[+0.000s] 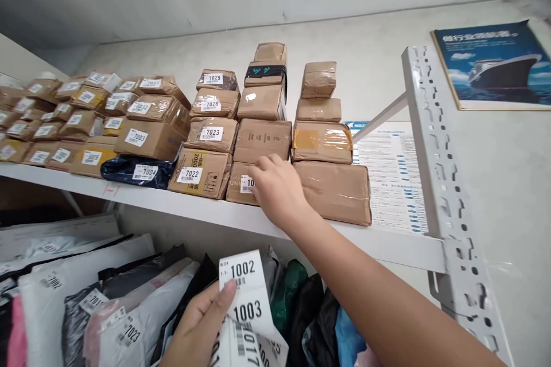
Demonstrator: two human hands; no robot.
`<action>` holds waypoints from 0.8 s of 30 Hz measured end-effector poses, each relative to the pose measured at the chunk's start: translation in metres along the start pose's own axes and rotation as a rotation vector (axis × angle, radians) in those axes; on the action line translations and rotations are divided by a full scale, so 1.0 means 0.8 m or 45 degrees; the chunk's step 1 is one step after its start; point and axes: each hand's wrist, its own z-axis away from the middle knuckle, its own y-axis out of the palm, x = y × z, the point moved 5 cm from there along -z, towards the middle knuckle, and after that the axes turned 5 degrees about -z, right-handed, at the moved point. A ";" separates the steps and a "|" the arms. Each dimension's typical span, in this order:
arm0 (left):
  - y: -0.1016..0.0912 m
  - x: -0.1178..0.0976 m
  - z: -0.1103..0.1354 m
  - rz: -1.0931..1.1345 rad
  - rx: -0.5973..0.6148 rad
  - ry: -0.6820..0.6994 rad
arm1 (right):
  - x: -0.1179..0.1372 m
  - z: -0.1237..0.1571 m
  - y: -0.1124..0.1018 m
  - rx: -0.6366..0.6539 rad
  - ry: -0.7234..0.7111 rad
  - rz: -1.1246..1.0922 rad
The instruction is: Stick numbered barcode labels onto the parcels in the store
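Note:
My left hand (200, 321) pinches a folded strip of white number labels (247, 312) between thumb and fingers; 1002 and 1003 are readable on it. My right hand (279, 189) reaches up to the shelf, its fingers lying against the front of a brown cardboard box (236, 186) in the bottom row. A white label (247, 184) on that box shows beside the fingers, with its last digits covered. Above it sits a brown box (263, 140) close to my fingertips. To the right, a wide brown box (333, 192) shows no number label.
A white metal shelf (198, 209) carries stacked parcels, many with number labels, such as a yellow-marked box (200, 175) and a dark blue bag (129, 171). A perforated upright (447, 200) stands at right. Bagged parcels (138, 321) fill the level below. A ship poster (495, 66) hangs behind.

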 end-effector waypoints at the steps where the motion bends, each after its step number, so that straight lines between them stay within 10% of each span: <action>1: -0.001 -0.005 -0.003 0.013 -0.009 0.028 | -0.002 0.009 -0.007 -0.002 0.028 -0.148; 6: 0.007 -0.026 -0.005 -0.199 -0.029 0.371 | 0.011 0.080 -0.013 0.528 -0.024 -1.016; 17: 0.104 -0.015 0.058 -0.790 0.010 0.602 | -0.049 0.164 -0.005 0.718 0.389 -1.584; 24: 0.117 -0.020 0.083 -0.786 -0.195 0.400 | -0.069 0.190 -0.045 0.345 0.220 -1.598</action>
